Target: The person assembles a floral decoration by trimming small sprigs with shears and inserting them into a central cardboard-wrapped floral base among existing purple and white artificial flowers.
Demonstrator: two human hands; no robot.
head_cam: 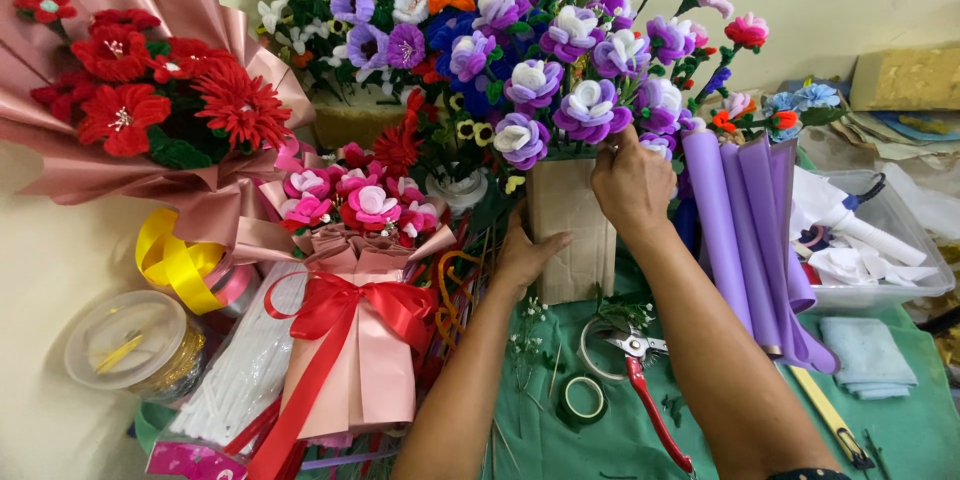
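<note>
Forearms nearest me. Cardboard box (570,230) as landmark: purple-white flower bunch (575,90) stands in it. My left hand (525,255) clasps box's left side; right hand (630,185) pinches stems above. Arranging step, I judge; next needs steady box. Red-handled pruners (645,385) below.

red bouquet (150,100), red-handled pruners (645,380), green tape roll (583,399)

Purple-and-white flowers (575,90) fill the middle, above a plain brown cardboard box (572,225); far left, red flowers (150,90) sit in dusty-pink wrapping (60,165); near them, pink blooms (350,202) carry a red ribbon bow (345,310); right, lilac paper rolls (750,230); near, red-handled pruners (645,390) on green cloth (900,430); a yellow ribbon (170,260) left.
</note>
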